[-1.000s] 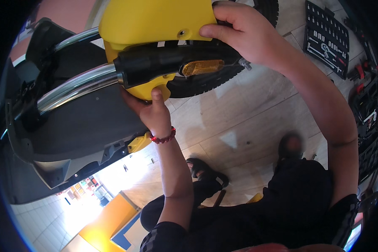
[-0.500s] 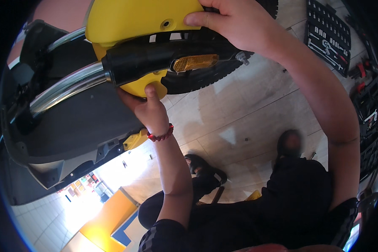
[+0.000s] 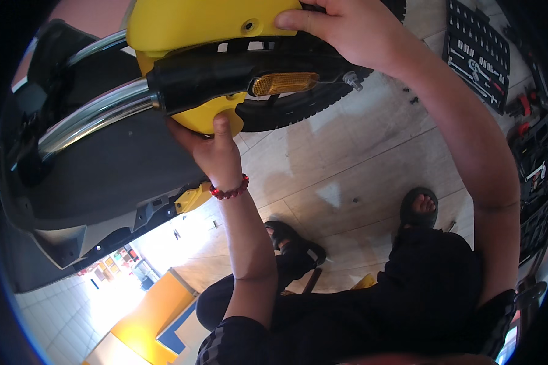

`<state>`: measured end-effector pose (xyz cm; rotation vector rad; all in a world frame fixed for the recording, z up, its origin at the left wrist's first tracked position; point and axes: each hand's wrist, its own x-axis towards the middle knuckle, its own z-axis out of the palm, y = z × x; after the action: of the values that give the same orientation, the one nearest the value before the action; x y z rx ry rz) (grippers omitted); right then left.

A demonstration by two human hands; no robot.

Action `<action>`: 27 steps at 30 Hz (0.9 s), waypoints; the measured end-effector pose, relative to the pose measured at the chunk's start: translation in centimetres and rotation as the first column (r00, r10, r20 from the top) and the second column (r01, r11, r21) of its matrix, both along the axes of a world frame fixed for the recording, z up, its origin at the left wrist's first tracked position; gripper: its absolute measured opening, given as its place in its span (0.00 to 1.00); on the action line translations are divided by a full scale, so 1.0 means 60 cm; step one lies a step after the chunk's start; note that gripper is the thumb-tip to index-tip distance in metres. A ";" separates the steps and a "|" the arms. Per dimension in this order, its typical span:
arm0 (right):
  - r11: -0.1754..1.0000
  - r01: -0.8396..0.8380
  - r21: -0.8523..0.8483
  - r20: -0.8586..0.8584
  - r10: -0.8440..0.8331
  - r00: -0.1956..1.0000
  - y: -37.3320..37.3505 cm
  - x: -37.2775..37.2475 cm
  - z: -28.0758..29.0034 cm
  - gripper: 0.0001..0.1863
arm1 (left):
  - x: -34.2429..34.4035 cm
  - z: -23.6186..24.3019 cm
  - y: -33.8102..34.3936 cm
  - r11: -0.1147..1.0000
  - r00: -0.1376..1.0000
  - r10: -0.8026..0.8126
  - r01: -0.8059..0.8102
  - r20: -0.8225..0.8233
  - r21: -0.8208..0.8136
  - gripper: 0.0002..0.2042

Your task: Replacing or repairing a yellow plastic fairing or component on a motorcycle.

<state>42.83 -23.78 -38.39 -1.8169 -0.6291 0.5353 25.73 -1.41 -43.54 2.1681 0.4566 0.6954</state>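
A yellow front fender (image 3: 207,21) sits between the chrome fork tubes of a motorbike, over a knobby black tyre (image 3: 286,115). My right hand (image 3: 347,30) is closed on the fender's edge at the top, its thumb lying on the yellow plastic and its other fingers partly hidden. Below the black fork leg (image 3: 207,79), my left hand (image 3: 216,152) holds the fender's lower yellow flap (image 3: 210,115), thumb up against it and fingers hidden behind. An amber reflector (image 3: 284,83) is fixed to the fork leg, and an axle end (image 3: 352,81) with a thread sticks out beyond it.
A dark grey body panel (image 3: 122,164) fills the left side, with a yellow bracket (image 3: 192,198) at its edge. An open tool case (image 3: 478,55) with sockets and wrenches lies on the floor at the right. Small dark parts (image 3: 411,95) lie near it. My sandalled feet are below.
The fender has shifted very slightly to the right in view, with both hands keeping their hold. The small dark parts on the floor show more plainly beside my right arm.
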 end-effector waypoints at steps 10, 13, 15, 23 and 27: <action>0.930 0.069 0.360 0.340 -0.200 0.919 0.019 -0.011 -0.113 0.13 | 0.002 -0.020 0.000 0.999 0.999 -0.036 0.036 0.018 -0.009 0.51; 0.943 0.087 0.321 0.081 -0.119 0.990 0.011 -0.020 -0.084 0.14 | -0.006 -0.008 -0.003 0.998 1.000 -0.013 0.012 -0.007 -0.063 0.51; 0.946 0.083 0.313 0.131 -0.129 0.983 0.010 -0.019 -0.081 0.14 | -0.005 -0.012 0.005 0.998 1.000 -0.009 0.008 -0.014 -0.060 0.51; 0.934 0.086 0.346 0.192 -0.160 0.968 0.015 -0.022 -0.095 0.13 | -0.002 -0.019 0.003 0.983 0.997 -0.028 0.041 0.074 -0.180 0.46; 0.925 0.032 0.379 0.277 -0.147 0.950 0.012 -0.014 -0.106 0.12 | -0.015 -0.033 0.008 0.823 0.976 0.137 -0.015 0.172 -0.568 0.29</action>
<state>42.00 -23.07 -44.76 -1.5647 -0.7894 0.0630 24.80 -0.92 -45.53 1.5062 0.5605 0.7112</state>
